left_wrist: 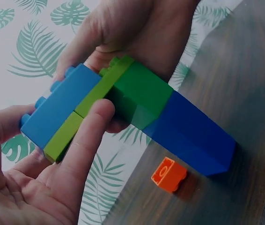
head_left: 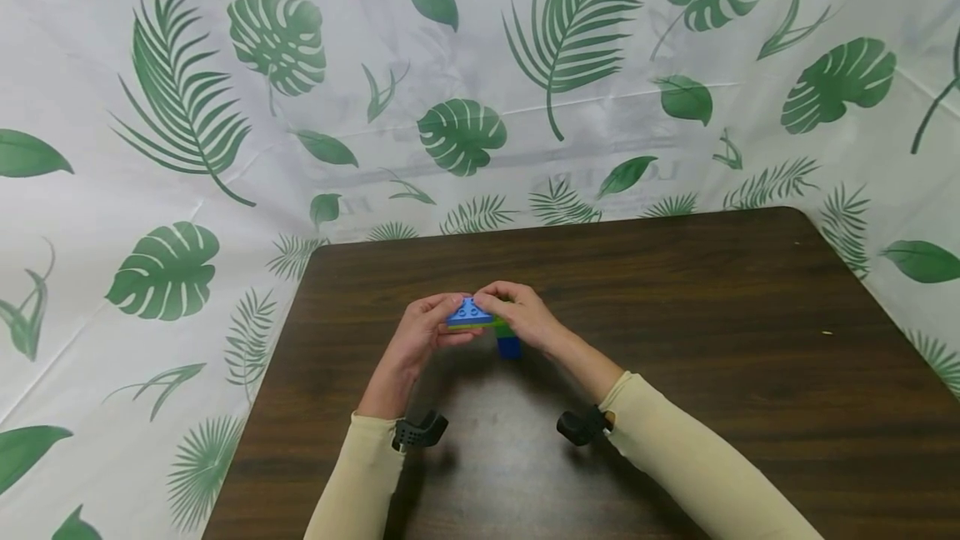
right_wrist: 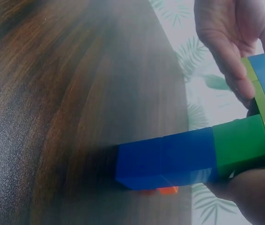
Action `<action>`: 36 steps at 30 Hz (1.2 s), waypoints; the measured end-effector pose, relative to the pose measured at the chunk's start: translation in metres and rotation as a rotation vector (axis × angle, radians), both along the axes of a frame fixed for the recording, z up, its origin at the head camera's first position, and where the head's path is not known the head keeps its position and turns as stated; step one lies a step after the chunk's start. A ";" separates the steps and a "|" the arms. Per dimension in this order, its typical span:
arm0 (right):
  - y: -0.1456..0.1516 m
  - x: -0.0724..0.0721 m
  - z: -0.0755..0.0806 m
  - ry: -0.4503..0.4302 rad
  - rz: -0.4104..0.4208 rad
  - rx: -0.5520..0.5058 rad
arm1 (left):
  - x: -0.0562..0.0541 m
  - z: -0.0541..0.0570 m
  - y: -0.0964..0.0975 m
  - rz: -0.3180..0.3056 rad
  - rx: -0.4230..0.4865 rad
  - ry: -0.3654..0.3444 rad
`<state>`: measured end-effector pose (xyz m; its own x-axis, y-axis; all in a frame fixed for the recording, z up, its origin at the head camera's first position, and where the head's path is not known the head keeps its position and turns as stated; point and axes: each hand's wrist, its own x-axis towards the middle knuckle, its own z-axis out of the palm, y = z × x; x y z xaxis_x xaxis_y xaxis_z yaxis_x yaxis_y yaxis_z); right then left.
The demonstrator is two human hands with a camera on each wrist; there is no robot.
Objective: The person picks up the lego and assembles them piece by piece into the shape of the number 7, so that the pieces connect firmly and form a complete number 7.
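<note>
Both hands hold one joined build of toy building bricks over the table. On top is a light blue brick (head_left: 470, 312) with studs facing up, on thin lime green bricks (left_wrist: 105, 88). A green brick (left_wrist: 144, 91) hangs below one end, followed by dark blue bricks (right_wrist: 165, 159) in a column. My left hand (head_left: 422, 333) grips the light blue and lime end, thumb on top and fingers underneath. My right hand (head_left: 527, 319) pinches the other end above the green brick; in the right wrist view its fingers are partly hidden behind the column.
An orange brick (left_wrist: 170, 174) lies on the dark wood table (head_left: 675, 315) beyond the column, hidden in the head view. A small pale speck (head_left: 827, 332) is on the table at right. White leaf-print sheeting (head_left: 480, 57) hangs around the table's back and sides.
</note>
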<state>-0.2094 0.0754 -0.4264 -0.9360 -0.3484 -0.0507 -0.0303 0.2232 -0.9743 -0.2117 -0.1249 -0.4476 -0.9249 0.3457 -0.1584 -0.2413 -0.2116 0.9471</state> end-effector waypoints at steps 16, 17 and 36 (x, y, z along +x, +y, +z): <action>0.000 -0.011 -0.022 0.003 0.017 -0.010 | 0.003 0.002 0.001 -0.065 -0.014 -0.018; 0.001 -0.012 -0.023 0.009 0.019 -0.007 | 0.003 0.002 0.001 -0.060 -0.013 -0.012; 0.031 -0.037 -0.057 0.190 -0.016 0.184 | 0.005 0.003 0.004 -0.053 -0.064 -0.038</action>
<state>-0.2464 0.1060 -0.4829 -0.9399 -0.3351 0.0653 -0.2041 0.3980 -0.8944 -0.2069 -0.1213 -0.4443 -0.8983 0.3824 -0.2166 -0.2869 -0.1371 0.9481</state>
